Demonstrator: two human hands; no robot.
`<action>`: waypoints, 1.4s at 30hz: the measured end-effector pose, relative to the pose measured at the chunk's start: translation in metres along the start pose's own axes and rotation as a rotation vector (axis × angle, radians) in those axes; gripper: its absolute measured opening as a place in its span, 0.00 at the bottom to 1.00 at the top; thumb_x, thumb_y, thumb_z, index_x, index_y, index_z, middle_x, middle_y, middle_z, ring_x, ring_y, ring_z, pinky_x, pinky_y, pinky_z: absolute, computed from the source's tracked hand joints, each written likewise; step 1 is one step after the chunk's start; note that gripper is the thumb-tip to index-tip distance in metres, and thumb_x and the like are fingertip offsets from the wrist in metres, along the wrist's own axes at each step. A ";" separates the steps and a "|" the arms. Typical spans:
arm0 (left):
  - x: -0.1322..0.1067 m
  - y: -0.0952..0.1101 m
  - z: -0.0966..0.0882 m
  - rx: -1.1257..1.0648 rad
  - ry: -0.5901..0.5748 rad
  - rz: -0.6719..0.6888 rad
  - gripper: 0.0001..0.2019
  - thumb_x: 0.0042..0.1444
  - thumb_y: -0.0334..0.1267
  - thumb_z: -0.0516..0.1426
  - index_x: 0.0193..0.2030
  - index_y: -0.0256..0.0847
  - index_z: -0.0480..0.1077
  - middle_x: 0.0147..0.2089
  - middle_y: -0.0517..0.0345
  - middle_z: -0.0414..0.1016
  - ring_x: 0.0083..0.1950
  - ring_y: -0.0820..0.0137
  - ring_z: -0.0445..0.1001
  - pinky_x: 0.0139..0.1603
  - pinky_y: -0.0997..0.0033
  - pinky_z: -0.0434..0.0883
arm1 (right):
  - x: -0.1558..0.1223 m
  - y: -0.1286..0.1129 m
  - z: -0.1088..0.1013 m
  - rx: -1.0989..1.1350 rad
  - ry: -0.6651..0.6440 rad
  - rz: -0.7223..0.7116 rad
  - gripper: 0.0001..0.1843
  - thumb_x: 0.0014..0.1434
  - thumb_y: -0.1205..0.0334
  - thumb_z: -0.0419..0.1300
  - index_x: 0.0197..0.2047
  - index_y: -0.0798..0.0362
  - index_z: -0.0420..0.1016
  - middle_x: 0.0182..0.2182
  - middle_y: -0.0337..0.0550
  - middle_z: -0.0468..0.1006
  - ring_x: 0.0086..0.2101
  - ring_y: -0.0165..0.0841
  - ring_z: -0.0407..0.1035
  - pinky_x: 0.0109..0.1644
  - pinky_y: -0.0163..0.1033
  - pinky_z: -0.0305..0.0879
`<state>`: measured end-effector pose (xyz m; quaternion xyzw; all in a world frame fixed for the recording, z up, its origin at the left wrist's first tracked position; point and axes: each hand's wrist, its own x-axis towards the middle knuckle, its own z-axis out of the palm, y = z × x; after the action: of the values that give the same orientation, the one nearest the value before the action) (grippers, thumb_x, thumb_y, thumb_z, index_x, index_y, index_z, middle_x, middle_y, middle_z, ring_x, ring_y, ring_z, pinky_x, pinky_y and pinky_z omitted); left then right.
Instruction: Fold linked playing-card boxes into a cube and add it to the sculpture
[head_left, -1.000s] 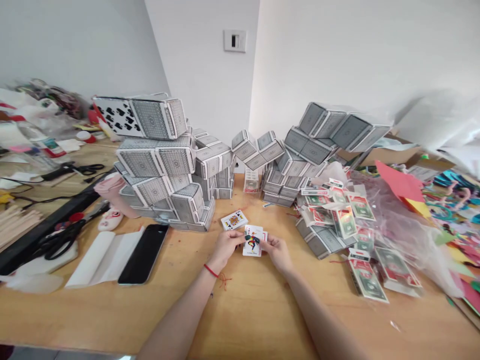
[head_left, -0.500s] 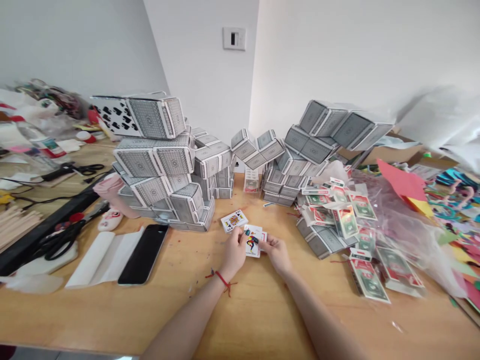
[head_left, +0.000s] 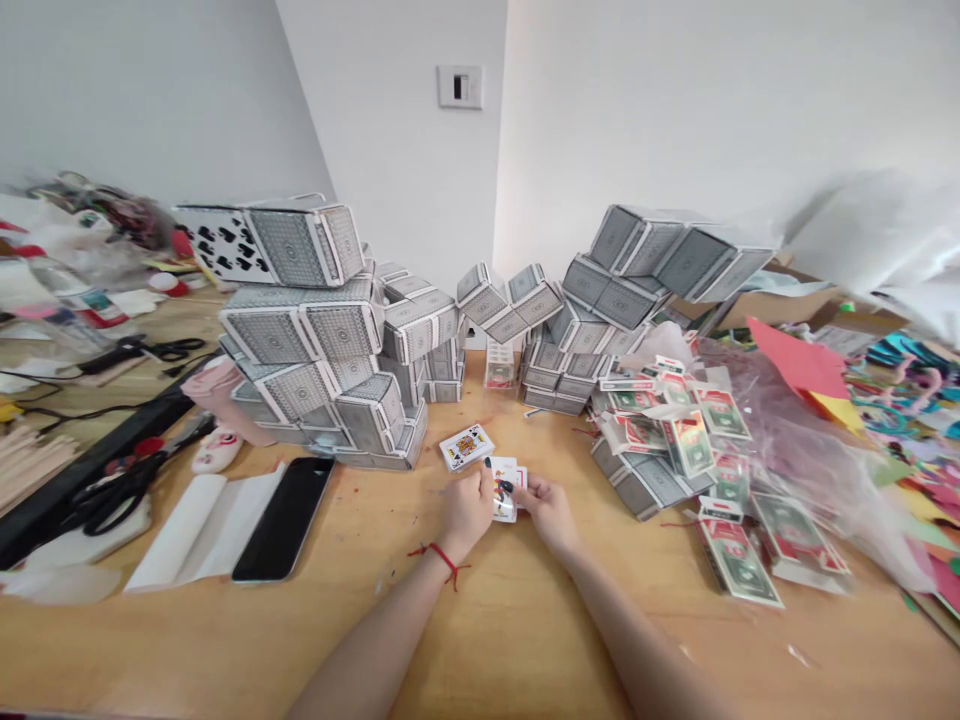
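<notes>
Low over the wooden table point(head_left: 480, 620), my left hand point(head_left: 466, 510) is closed on the left edge of a joker playing card point(head_left: 504, 508), thumb on its face. My right hand point(head_left: 551, 510) pinches the right side, where another card with a red-marked edge point(head_left: 522, 478) shows partly from behind the joker. How many cards lie underneath I cannot tell. Just beyond my left hand rests a deck of playing cards point(head_left: 466, 446), a king of spades face up. Blocks folded from grey-backed cards form a stack on the left point(head_left: 307, 330) and one on the right point(head_left: 626, 290).
Opened card boxes point(head_left: 739, 560) lie in a heap at the right beside coloured paper point(head_left: 799, 360). On the left are a black phone point(head_left: 283, 520), white paper point(head_left: 195, 525) and black scissors point(head_left: 124, 490). A clear card box point(head_left: 500, 366) stands between the stacks.
The view has shifted slightly, so the stacks appear a little lower and further left. Both hands keep hold of the cards, which have hardly moved.
</notes>
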<state>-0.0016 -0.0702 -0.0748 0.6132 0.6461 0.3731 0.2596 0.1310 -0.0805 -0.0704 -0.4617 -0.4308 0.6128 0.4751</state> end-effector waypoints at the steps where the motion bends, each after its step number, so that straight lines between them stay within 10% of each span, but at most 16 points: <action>1: 0.000 0.000 0.000 0.001 0.003 0.002 0.21 0.59 0.44 0.47 0.17 0.41 0.63 0.19 0.51 0.70 0.21 0.69 0.66 0.24 0.69 0.50 | 0.000 0.000 0.000 -0.003 -0.003 -0.005 0.23 0.40 0.43 0.66 0.30 0.56 0.77 0.25 0.44 0.80 0.27 0.38 0.72 0.32 0.40 0.67; 14: 0.000 -0.008 -0.003 -0.100 0.010 0.010 0.20 0.58 0.49 0.47 0.22 0.41 0.68 0.20 0.51 0.71 0.22 0.69 0.67 0.24 0.72 0.53 | 0.000 -0.009 -0.004 -0.019 -0.213 -0.055 0.23 0.50 0.42 0.58 0.39 0.53 0.76 0.28 0.43 0.79 0.32 0.38 0.72 0.38 0.40 0.67; 26: -0.010 0.003 0.002 0.106 0.066 0.188 0.16 0.61 0.41 0.45 0.32 0.39 0.70 0.25 0.46 0.74 0.26 0.66 0.71 0.27 0.71 0.56 | -0.009 0.012 0.012 -0.561 0.239 -0.236 0.22 0.57 0.44 0.49 0.27 0.53 0.71 0.18 0.41 0.71 0.19 0.31 0.62 0.25 0.34 0.56; 42: -0.013 -0.001 -0.005 0.003 -0.006 0.252 0.14 0.60 0.43 0.48 0.32 0.40 0.72 0.26 0.47 0.73 0.28 0.65 0.71 0.32 0.70 0.61 | 0.000 0.004 0.004 -0.318 0.184 -0.162 0.26 0.54 0.40 0.52 0.21 0.54 0.70 0.19 0.41 0.71 0.23 0.33 0.65 0.27 0.35 0.60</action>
<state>-0.0047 -0.0840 -0.0740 0.6911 0.5636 0.4001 0.2115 0.1264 -0.0812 -0.0732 -0.5488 -0.5128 0.4522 0.4810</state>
